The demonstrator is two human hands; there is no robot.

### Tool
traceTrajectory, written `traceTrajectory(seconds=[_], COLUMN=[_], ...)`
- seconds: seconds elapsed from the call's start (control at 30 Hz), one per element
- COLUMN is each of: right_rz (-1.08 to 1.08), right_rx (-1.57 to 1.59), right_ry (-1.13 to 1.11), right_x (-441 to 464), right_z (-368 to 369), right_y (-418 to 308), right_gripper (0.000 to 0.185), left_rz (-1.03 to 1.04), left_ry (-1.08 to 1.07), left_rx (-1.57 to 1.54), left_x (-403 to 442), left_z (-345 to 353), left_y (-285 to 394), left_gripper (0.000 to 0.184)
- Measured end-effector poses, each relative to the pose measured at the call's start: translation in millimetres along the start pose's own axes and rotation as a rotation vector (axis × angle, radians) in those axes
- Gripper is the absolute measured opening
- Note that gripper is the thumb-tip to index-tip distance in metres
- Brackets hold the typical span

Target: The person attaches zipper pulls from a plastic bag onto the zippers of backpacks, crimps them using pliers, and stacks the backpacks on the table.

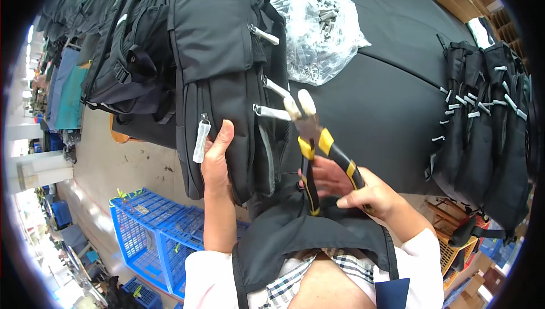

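Observation:
A black backpack stands on the table's near edge, with white-wrapped zipper pulls on its side and front. My left hand grips its lower front, thumb up beside a wrapped zipper pull, the other fingers largely hidden. In my right hand is a pair of pliers with black and yellow handles and white-covered jaw tips. The handles are spread, and the jaws point up beside the end of another wrapped zipper pull. Whether they touch it, I cannot tell.
A clear plastic bag of small metallic-looking pieces lies on the black-covered table. More black backpacks stand at left, and several with white pulls at right. Blue plastic crates sit on the floor at lower left.

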State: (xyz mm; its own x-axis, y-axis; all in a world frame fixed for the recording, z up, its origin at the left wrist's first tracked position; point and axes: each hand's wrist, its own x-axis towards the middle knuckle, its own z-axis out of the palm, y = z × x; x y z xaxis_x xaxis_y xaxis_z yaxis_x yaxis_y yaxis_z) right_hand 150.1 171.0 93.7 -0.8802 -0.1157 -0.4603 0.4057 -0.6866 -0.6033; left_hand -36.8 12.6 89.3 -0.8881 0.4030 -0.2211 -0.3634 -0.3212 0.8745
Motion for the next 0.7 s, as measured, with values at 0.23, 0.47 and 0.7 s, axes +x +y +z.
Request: traceTrajectory(seconds=[0.23, 0.47, 0.7], right_rz=[0.111, 0.199, 0.114], right_rx=[0.195, 0.475, 0.597], right_ry=[-0.170, -0.279, -0.260], right_x=[22.8, 22.5, 27.3], right_z=[0.1, 3.3, 4.4], right_y=[4.8, 14.8, 27.8], right_gripper=[0.078, 0.086, 0.093], left_rz=[-0.064, 0.060, 0.060], left_ry=[-0.063, -0.017, 0.010], left_rx=[-0.057, -0.053, -0.065], left_x=[-8.6, -10.4, -21.1], left_z=[-21.8, -16.6, -10.6], left_y=[-4.3, -9.2, -11.1], left_gripper=[0.048, 0.044, 0.048])
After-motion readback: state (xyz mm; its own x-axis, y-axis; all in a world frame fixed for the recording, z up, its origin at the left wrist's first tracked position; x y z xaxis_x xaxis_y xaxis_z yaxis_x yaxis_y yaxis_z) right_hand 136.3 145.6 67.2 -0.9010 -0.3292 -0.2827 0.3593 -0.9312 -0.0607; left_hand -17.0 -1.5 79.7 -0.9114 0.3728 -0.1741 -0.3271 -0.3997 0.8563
